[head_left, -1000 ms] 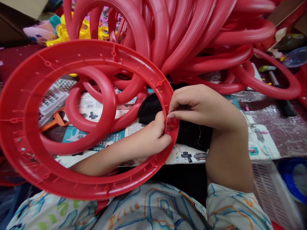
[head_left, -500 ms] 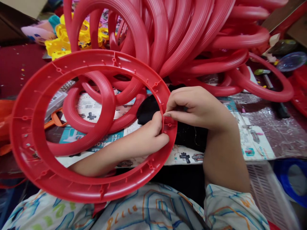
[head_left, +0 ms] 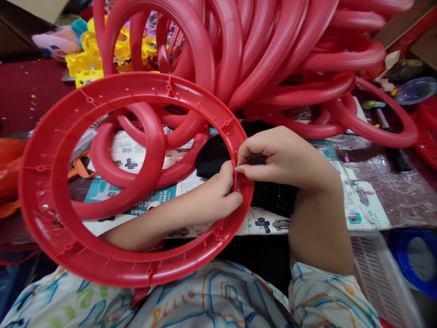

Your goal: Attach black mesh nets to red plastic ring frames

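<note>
1. The left hand (head_left: 225, 191) reaches up through the opening of a red channelled ring (head_left: 150, 272) and grips its right-hand side, thumb and fingers bent around the inner rim.
2. The right hand (head_left: 273, 155) is at the same side of the ring, thumb and forefinger tips brought together at the channel; whether they pinch anything small cannot be told.
3. The ring is tilted, channel facing the person, over the bench's (head_left: 406, 196) near edge and the patterned shirt (head_left: 191, 300).
4. Small metal bits (head_left: 45, 207) show inside its left side.
5. Behind the hands, black cloth (head_left: 213, 157) lies on printed card (head_left: 246, 221).
6. Ribbed pink-red loops (head_left: 269, 50) are heaped beyond, with yellow parts (head_left: 85, 64) at the left.
</note>
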`<state>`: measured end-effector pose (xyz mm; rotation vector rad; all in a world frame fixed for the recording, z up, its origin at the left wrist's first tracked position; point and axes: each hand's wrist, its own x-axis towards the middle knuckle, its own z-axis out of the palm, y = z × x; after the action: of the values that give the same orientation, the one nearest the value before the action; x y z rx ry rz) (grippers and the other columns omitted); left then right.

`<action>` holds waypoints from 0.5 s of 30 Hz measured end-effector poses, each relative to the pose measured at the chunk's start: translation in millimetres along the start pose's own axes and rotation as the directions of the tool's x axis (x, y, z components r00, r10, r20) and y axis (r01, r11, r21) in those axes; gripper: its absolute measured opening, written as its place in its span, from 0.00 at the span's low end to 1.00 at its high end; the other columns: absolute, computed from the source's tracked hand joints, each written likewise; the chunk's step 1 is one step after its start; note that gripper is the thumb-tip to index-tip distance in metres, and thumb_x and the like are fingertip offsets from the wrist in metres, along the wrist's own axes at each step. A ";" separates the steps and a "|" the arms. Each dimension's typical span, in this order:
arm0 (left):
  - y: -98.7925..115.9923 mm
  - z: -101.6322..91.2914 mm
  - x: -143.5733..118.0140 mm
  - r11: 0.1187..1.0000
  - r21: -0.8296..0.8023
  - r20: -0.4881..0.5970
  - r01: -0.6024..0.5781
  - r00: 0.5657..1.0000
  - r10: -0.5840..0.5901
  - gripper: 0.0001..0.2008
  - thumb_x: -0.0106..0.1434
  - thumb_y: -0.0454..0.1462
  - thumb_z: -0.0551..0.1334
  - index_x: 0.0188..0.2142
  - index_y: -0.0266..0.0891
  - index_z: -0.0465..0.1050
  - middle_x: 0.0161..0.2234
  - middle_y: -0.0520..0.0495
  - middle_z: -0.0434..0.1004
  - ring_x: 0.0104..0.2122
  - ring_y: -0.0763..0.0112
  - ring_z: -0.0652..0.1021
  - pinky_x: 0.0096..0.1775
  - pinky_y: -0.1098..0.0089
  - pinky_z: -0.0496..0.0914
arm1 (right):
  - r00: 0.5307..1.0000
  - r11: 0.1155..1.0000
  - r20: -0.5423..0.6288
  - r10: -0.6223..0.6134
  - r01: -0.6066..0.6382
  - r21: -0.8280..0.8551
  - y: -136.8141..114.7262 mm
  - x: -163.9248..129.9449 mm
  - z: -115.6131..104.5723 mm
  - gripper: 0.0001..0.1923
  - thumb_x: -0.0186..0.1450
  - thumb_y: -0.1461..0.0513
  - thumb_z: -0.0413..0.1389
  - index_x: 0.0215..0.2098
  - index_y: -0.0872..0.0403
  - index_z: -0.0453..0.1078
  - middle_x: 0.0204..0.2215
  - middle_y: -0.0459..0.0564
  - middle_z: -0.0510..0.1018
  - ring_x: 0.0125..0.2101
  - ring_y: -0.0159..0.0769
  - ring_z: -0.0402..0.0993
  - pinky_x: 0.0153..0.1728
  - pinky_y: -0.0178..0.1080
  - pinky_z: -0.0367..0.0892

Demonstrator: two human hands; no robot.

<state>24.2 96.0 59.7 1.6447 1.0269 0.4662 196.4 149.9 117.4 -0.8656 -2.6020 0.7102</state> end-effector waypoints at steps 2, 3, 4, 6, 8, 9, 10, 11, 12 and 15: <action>-0.6 0.5 0.5 1.000 0.009 -0.022 -0.025 0.999 0.026 0.17 0.59 0.32 0.53 0.48 0.36 0.54 0.49 0.38 0.67 0.51 0.58 0.71 0.51 0.57 0.68 | 1.000 1.000 -0.002 0.002 -0.002 0.025 -1.3 -0.4 -0.5 0.03 0.57 0.67 0.57 0.28 0.57 0.73 0.24 0.41 0.76 0.26 0.24 0.69 0.29 0.29 0.60; -0.9 0.8 0.7 0.999 0.014 -0.036 -0.037 0.999 0.038 0.18 0.59 0.32 0.53 0.49 0.35 0.54 0.49 0.38 0.67 0.52 0.58 0.70 0.52 0.57 0.68 | 1.000 0.999 -0.012 0.001 -0.001 0.033 -2.2 -0.6 -0.5 0.03 0.57 0.67 0.57 0.28 0.57 0.73 0.24 0.41 0.76 0.26 0.24 0.70 0.29 0.29 0.60; -1.0 1.0 0.8 0.999 0.022 -0.049 -0.048 0.998 0.049 0.18 0.59 0.32 0.53 0.50 0.34 0.54 0.49 0.38 0.67 0.52 0.58 0.70 0.52 0.57 0.67 | 1.000 0.999 -0.024 0.002 -0.001 0.040 -3.1 -0.9 -0.3 0.03 0.57 0.68 0.57 0.28 0.56 0.73 0.24 0.41 0.76 0.26 0.24 0.70 0.29 0.29 0.61; -1.0 1.4 0.5 0.997 0.041 -0.066 -0.059 0.996 0.061 0.18 0.59 0.31 0.53 0.50 0.34 0.55 0.47 0.39 0.68 0.51 0.59 0.71 0.51 0.58 0.68 | 0.999 0.998 -0.046 0.016 -0.014 0.054 -5.1 -1.5 0.4 0.03 0.57 0.68 0.57 0.27 0.56 0.72 0.24 0.40 0.76 0.26 0.24 0.70 0.30 0.29 0.61; -0.1 1.3 -0.4 0.997 0.054 -0.078 -0.057 0.995 0.061 0.17 0.59 0.32 0.53 0.49 0.35 0.55 0.44 0.41 0.69 0.47 0.61 0.73 0.48 0.60 0.69 | 0.997 0.996 -0.058 0.054 -0.050 0.071 -6.8 -2.1 1.5 0.03 0.57 0.67 0.57 0.27 0.56 0.72 0.23 0.41 0.76 0.25 0.25 0.70 0.29 0.30 0.62; 0.6 1.1 -1.0 0.997 0.062 -0.085 -0.047 0.995 0.052 0.17 0.59 0.32 0.53 0.48 0.36 0.55 0.42 0.42 0.70 0.45 0.62 0.74 0.46 0.61 0.70 | 0.995 0.994 -0.057 0.078 -0.073 0.080 -7.5 -2.4 1.9 0.02 0.57 0.67 0.57 0.27 0.56 0.72 0.23 0.41 0.76 0.25 0.26 0.70 0.29 0.31 0.62; 1.4 0.8 -1.8 0.997 0.076 -0.092 -0.023 0.995 0.030 0.16 0.59 0.32 0.53 0.47 0.37 0.54 0.40 0.44 0.70 0.41 0.63 0.74 0.43 0.62 0.70 | 0.994 0.992 -0.057 0.095 -0.090 0.091 -8.1 -2.5 2.2 0.02 0.58 0.66 0.57 0.27 0.56 0.72 0.23 0.42 0.76 0.25 0.27 0.70 0.28 0.31 0.62; 2.2 0.5 -2.6 0.995 0.095 -0.100 0.009 0.995 0.000 0.15 0.59 0.33 0.53 0.46 0.38 0.54 0.37 0.46 0.69 0.38 0.64 0.74 0.40 0.63 0.70 | 0.993 0.990 -0.054 0.104 -0.098 0.103 -8.5 -2.5 2.4 0.03 0.58 0.66 0.57 0.27 0.56 0.72 0.23 0.42 0.76 0.25 0.27 0.70 0.28 0.32 0.63; 2.7 0.2 -3.3 0.992 0.117 -0.108 0.044 0.994 -0.031 0.14 0.59 0.33 0.54 0.45 0.39 0.54 0.35 0.48 0.69 0.35 0.65 0.74 0.38 0.64 0.70 | 0.994 0.989 -0.046 0.101 -0.096 0.112 -8.7 -2.4 2.4 0.03 0.59 0.65 0.57 0.27 0.56 0.72 0.23 0.43 0.76 0.25 0.27 0.70 0.28 0.32 0.63; 1.6 1.0 -4.1 0.993 0.084 -0.127 0.083 0.989 -0.072 0.13 0.58 0.33 0.55 0.42 0.40 0.54 0.31 0.51 0.67 0.32 0.65 0.73 0.37 0.62 0.69 | 0.997 0.990 -0.022 0.078 -0.074 0.119 -9.3 -1.3 1.8 0.04 0.59 0.66 0.56 0.27 0.56 0.71 0.23 0.44 0.76 0.24 0.27 0.70 0.27 0.31 0.63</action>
<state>23.3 92.1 61.6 1.6638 1.2146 0.4810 192.3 142.0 120.8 -0.9353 -2.4862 0.8581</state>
